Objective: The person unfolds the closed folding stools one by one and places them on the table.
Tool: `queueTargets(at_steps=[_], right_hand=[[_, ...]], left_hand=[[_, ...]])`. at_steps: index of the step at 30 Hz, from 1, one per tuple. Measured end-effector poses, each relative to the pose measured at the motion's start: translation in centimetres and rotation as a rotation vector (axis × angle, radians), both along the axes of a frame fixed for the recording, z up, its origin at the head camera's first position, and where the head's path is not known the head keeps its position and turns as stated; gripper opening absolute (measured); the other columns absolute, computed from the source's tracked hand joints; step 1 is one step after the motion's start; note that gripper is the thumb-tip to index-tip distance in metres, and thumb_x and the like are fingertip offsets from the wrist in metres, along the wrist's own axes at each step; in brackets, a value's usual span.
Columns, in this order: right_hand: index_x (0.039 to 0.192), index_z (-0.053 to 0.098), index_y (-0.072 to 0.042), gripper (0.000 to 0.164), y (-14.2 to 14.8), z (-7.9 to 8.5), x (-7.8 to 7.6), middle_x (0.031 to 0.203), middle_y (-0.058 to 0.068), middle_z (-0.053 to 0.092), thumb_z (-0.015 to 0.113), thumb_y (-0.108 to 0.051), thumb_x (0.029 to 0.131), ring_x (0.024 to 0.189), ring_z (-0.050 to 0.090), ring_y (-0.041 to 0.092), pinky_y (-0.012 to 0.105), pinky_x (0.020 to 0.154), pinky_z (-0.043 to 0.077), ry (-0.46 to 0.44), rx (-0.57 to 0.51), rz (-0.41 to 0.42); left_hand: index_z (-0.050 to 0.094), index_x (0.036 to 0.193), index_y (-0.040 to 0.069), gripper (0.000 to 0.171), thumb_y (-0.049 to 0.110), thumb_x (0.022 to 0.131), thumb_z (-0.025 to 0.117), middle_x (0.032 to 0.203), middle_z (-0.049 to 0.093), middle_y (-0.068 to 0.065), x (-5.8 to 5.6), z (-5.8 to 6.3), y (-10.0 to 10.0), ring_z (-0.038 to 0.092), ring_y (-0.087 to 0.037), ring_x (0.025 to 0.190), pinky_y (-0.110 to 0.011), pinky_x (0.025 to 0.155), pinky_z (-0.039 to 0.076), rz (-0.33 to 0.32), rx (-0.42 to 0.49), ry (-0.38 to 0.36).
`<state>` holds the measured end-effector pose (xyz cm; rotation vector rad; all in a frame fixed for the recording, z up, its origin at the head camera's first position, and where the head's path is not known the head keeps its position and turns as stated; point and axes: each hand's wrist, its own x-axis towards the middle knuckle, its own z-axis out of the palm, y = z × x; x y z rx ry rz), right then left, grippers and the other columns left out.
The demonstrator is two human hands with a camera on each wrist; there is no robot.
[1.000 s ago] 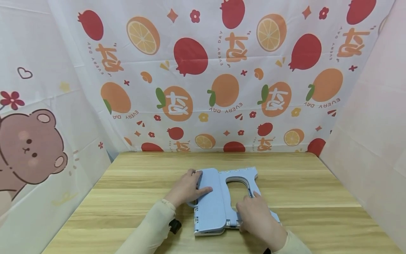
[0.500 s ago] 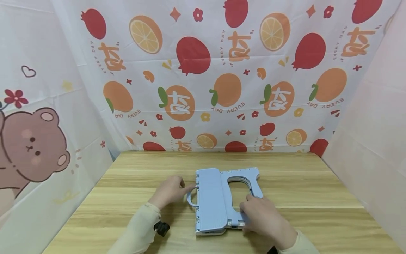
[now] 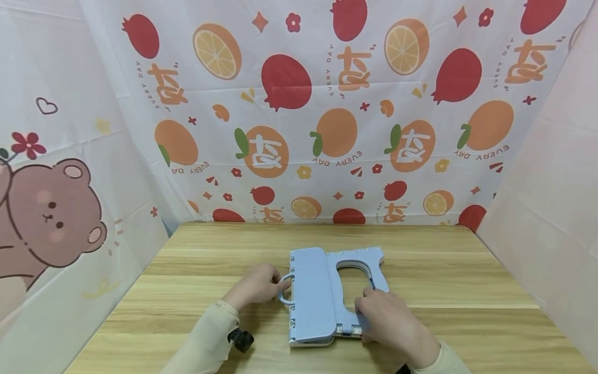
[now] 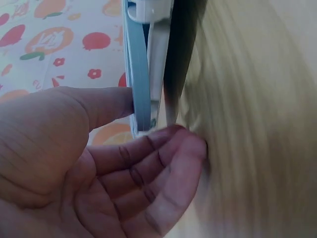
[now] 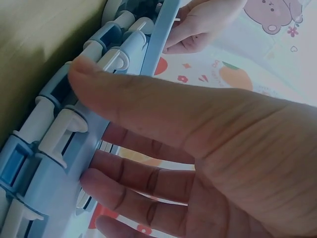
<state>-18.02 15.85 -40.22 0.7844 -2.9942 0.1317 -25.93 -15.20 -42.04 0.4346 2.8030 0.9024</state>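
Observation:
A light-blue and white folding step stool [image 3: 314,291] lies on the wooden table, its ribbed top panel on the left and a leg frame with a rounded opening on the right. At the stool's left edge my left hand [image 3: 259,284] holds the looped carry handle [image 4: 140,69]. The thumb presses one side of the handle, with the curled fingers on its other side. My right hand [image 3: 390,319] grips the near right part of the leg frame. In the right wrist view its thumb lies over the white hinge pieces [image 5: 64,129], and the fingers reach across the other face.
The wooden table [image 3: 215,244] extends around the stool on all sides. A fruit-print cloth [image 3: 299,130] hangs behind it. Pale cloths stand at both sides, the left cloth [image 3: 131,208] printed with a bear. A small black device [image 3: 241,340] sits on the left wrist.
My left hand has left the top panel, moved left and come onto the carry handle. My right hand stays on the leg frame. The view has shifted slightly.

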Motion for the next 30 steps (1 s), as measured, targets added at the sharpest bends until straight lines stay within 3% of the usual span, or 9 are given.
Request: queueTargets(at_steps=[5,14,23,30], right_hand=[[0.09,0.076,-0.014,0.041,0.1,-0.1,-0.1,0.083,-0.004,0.064,0.104,-0.026,0.062,0.073,0.056,0.01,0.031,0.064,0.052,-0.001,-0.009,0.006],[0.094,0.076,-0.014,0.039,0.1,-0.2,-0.3,0.084,-0.007,0.062,0.102,-0.031,0.069,0.071,0.048,0.004,0.024,0.061,0.044,-0.012,-0.051,0.07],[0.101,0.076,-0.018,0.038,-0.5,0.1,-0.5,0.086,-0.008,0.062,0.098,-0.036,0.076,0.07,0.047,0.002,0.022,0.058,0.041,0.056,-0.062,0.119],[0.106,0.076,-0.019,0.035,-1.1,0.4,-0.2,0.083,-0.013,0.055,0.092,-0.04,0.083,0.07,0.041,0.003,0.021,0.059,0.037,0.134,-0.066,0.157]], left_hand=[[0.065,0.072,0.009,0.037,0.022,0.106,0.069,0.063,0.067,-0.007,0.0,0.0,0.2,0.064,-0.016,0.055,-0.026,0.052,0.049,-0.005,0.058,-0.063],[0.063,0.079,0.003,0.029,0.013,0.106,0.066,0.073,0.068,-0.009,-0.5,0.1,-0.5,0.072,-0.019,0.063,-0.034,0.061,0.064,0.03,0.166,-0.119],[0.061,0.094,-0.004,0.025,0.015,0.11,0.06,0.085,0.072,-0.015,-0.9,1.4,-1.1,0.08,-0.03,0.074,-0.041,0.069,0.068,0.094,0.348,-0.149],[0.06,0.097,-0.001,0.028,0.023,0.11,0.062,0.095,0.073,-0.017,-0.8,3.0,-1.4,0.078,-0.02,0.074,-0.044,0.074,0.068,0.13,0.436,-0.122]])
